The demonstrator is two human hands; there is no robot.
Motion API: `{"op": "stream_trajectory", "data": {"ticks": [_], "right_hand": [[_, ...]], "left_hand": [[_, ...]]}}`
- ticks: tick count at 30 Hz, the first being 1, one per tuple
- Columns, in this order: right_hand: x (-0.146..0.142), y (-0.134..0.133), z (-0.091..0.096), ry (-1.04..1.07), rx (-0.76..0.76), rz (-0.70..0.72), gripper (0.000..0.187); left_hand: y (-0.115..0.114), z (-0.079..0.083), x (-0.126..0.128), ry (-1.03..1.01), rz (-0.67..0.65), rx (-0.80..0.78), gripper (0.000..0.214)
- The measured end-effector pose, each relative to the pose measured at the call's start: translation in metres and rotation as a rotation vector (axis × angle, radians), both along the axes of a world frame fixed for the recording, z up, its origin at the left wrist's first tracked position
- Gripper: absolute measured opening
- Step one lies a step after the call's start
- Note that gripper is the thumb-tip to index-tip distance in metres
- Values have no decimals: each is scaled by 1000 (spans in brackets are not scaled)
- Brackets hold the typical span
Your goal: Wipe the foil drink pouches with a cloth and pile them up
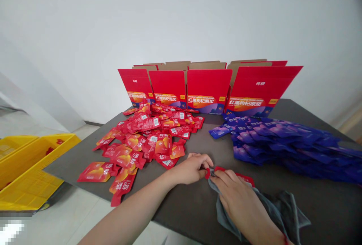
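Observation:
Near the front of the dark table, my left hand (195, 167) pinches one end of a red pouch (245, 178). My right hand (233, 196) presses a grey cloth (273, 207) onto that same pouch, its fingers closed over the cloth. Most of the pouch is hidden beneath my right hand; a strip of red shows beyond the knuckles. Left of my hands lies a loose heap of red pouches (135, 139) with orange fruit prints. On the right, blue-purple pouches (271, 137) are piled in overlapping layers.
A row of red printed cartons (209, 86) with raised flaps stands along the back of the table (181, 203), in front of a white wall. Yellow crates (36, 169) with some red items inside sit at lower left, beside the table's left edge.

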State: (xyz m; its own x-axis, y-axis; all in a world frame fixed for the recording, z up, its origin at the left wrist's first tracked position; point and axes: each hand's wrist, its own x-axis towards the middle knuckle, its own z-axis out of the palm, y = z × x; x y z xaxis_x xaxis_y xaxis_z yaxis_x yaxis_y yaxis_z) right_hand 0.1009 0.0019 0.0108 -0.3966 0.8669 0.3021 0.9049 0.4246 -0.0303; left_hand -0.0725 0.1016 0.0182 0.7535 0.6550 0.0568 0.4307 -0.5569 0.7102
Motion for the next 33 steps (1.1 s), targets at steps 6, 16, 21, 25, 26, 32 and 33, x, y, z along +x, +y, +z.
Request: {"op": "stream_trajectory", "data": {"ticks": [6,16,21,25,26,32,33], "right_hand": [[22,-14,-10,-23,64,23,47],[79,-31,-3,-58,244,-36,34],[69,-20,-4,-1,147,-177,31],[44,-8,-4,42,37,-119,38],[40,-6,-4,47,20,-115,40],[56,-8,-9,68,-35,-226,34],[64,-10,-11,82,-46,-254,34]], "left_hand": [[0,-3,1,9,8,25,26],[2,-7,5,-14,26,72,17],[-1,-5,8,-12,57,83,18],[-1,-5,8,-5,65,84,16],[-1,-5,8,1,63,83,15],[0,-5,7,15,52,72,19],[0,-5,7,18,49,69,21]]}}
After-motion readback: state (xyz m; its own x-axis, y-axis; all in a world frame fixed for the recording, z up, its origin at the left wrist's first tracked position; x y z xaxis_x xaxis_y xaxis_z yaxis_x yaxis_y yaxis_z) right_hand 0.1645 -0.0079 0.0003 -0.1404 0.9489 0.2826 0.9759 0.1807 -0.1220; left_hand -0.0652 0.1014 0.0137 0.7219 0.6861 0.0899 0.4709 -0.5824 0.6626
